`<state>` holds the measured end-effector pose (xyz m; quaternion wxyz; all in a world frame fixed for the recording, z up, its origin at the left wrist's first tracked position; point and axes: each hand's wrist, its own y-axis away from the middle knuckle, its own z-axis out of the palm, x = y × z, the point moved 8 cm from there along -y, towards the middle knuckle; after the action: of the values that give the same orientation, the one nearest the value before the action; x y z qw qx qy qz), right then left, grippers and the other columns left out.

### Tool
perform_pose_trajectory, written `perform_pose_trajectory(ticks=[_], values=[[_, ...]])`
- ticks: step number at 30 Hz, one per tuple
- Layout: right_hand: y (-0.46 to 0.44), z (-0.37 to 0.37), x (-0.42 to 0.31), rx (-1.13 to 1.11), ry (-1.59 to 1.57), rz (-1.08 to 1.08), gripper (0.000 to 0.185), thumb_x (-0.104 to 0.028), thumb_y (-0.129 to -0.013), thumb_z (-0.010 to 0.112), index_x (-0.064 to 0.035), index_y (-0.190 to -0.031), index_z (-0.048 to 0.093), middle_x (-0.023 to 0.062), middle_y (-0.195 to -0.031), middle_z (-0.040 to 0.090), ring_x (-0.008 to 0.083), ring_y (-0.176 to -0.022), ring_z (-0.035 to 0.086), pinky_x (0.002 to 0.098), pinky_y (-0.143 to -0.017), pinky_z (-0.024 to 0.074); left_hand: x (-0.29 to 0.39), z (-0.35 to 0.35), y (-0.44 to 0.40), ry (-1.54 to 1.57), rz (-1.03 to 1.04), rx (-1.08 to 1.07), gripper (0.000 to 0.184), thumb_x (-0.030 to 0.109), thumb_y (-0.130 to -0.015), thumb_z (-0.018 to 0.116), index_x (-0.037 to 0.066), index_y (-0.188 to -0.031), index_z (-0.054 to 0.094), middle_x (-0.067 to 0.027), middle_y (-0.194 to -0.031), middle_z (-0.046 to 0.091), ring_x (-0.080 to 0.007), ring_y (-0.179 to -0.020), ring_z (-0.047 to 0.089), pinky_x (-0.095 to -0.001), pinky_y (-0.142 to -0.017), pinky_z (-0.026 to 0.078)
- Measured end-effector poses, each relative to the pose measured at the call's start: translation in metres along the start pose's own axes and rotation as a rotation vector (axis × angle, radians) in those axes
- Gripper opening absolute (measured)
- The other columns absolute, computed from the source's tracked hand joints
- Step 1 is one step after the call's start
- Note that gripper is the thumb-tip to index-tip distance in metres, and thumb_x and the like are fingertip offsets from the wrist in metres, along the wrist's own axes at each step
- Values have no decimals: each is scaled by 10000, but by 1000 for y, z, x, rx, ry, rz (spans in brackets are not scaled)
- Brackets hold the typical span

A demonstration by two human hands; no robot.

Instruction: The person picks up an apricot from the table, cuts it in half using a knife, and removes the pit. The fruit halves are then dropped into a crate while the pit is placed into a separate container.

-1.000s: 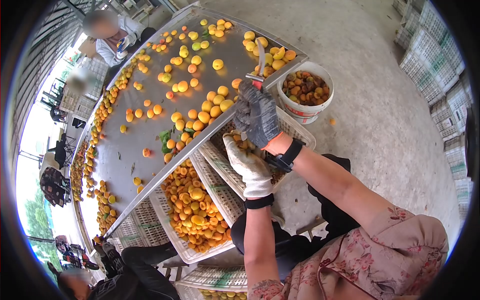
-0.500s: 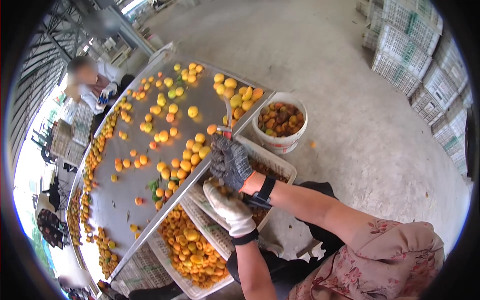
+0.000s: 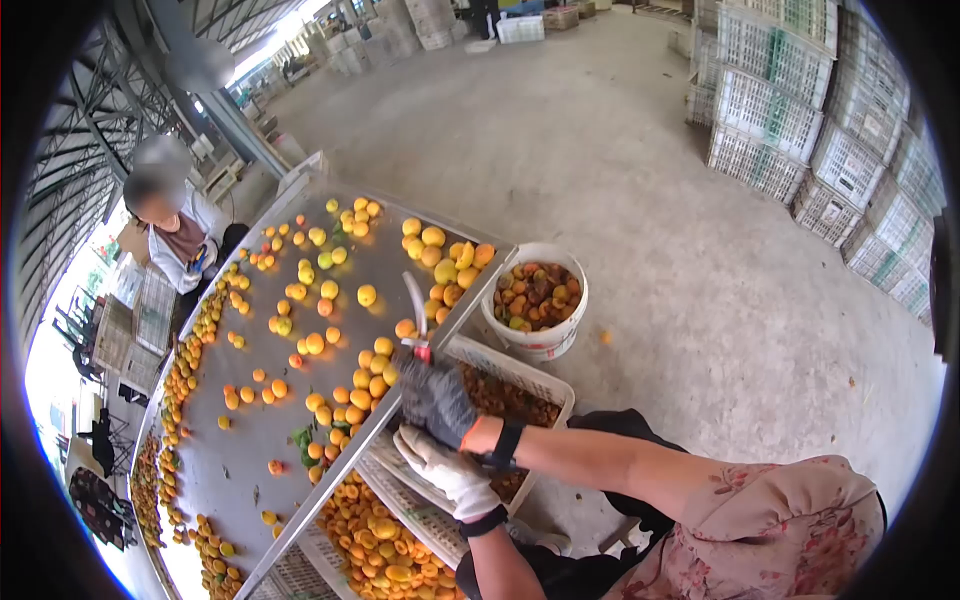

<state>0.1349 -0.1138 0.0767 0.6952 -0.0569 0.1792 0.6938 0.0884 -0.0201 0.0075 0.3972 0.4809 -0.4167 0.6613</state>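
My right hand [image 3: 436,400], in a dark grey knit glove, is closed around a knife [image 3: 415,300]. Its pale curved blade points up over the metal table edge, with a red part showing at the base. Just below, my left hand [image 3: 447,472] in a white glove presses close against the right hand. Its fingers are together and partly covered, so what they hold, if anything, is hidden. Whole apricots [image 3: 374,368] lie on the table beside the knife. Under my hands are a crate of apricot halves [image 3: 385,545] and a crate with dark brown pieces [image 3: 510,395].
The sloping metal table [image 3: 330,375] carries scattered apricots. A white bucket [image 3: 537,340] of discoloured fruit stands on the floor by its corner. Stacked plastic crates [image 3: 770,110] rise at the right. A co-worker [image 3: 185,235] sits across the table.
The view has tilted up, showing more of the far floor. My hands remain together by the table edge; the right hand with the knife looks blurred and the blade shows more upright.
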Motion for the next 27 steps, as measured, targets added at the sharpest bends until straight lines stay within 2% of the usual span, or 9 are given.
perform_pose_trajectory(ticks=[2, 4, 7, 9, 10, 13, 15, 23, 27], values=[[3, -7, 12, -36, -160, 201, 126, -245, -904, 503, -224, -784, 471, -63, -592, 385, 93, -473, 389, 244, -443, 331, 31, -1, 14, -814, 366, -71, 505, 112, -891, 422, -66, -1347, 301, -231, -1383, 339, -312, -1280, 358, -379, -1080, 283], [-4, -11, 16, -67, -201, 192, 136, -279, -898, 513, -220, -790, 454, -62, -602, 369, 97, -458, 351, 245, -440, 313, 44, -1, 14, -431, 170, 34, 505, 278, -945, 419, -34, -1330, 318, -177, -1276, 462, -269, -1159, 463, -368, -989, 376], [-13, -18, 25, -44, -170, 249, 369, -323, -913, 508, -200, -609, 337, -60, -510, 265, 94, -409, 286, 248, -431, 276, 49, 4, 19, -1097, 698, 124, 505, 299, -944, 447, -15, -1325, 340, -142, -1269, 463, -236, -1131, 470, -348, -971, 380], [-7, -16, 18, 93, -93, 223, 371, -331, -924, 495, -198, -615, 340, -57, -512, 260, 96, -401, 277, 249, -418, 269, 49, -3, 7, -628, 535, 37, 508, 330, -941, 463, 3, -1318, 369, -117, -1256, 466, -224, -1107, 476, -330, -950, 386], [-7, -16, 20, 94, -96, 231, 371, -331, -924, 495, -198, -615, 340, -57, -512, 260, 96, -401, 277, 249, -418, 269, 34, -9, 5, -203, 122, 85, 506, 360, -937, 469, 16, -1302, 399, -99, -1230, 480, -201, -1078, 485, -314, -922, 399], [-13, -25, 24, 144, -155, 246, 365, -321, -939, 474, -193, -623, 344, -55, -512, 257, 100, -388, 265, 247, -411, 268, 33, -7, 6, -300, 157, 57, 504, 385, -932, 471, 45, -1301, 420, -96, -1240, 466, -183, -1080, 477, -319, -913, 401], [-18, -27, 29, 90, -174, 252, 341, -299, -946, 464, -191, -644, 349, -56, -516, 250, 102, -380, 260, 249, -403, 272, 47, -2, 8, 151, -93, 152, 351, 324, -962, 409, 3, -1072, 500, -83, -962, 543, -170, -823, 544, -269, -713, 459], [-12, -4, 2, -201, -5, 198, 156, -287, -887, 580, -145, -832, 547, -32, -535, 422, 92, -405, 382, 246, -401, 311, 32, 9, -2, 558, -463, -141, 538, 619, -895, 352, 110, -844, 519, 16, -571, 449, -99, -419, 358, -231, -384, 277], [10, 27, -20, -453, 1148, -74, 307, -322, -796, 680, -85, -976, 608, 32, -751, 605, 179, -665, 591, 297, -618, 458, 38, -7, -5, 475, -482, -165, 554, 631, -891, 348, 106, -841, 520, 15, -557, 436, -101, -418, 351, -228, -402, 273]])
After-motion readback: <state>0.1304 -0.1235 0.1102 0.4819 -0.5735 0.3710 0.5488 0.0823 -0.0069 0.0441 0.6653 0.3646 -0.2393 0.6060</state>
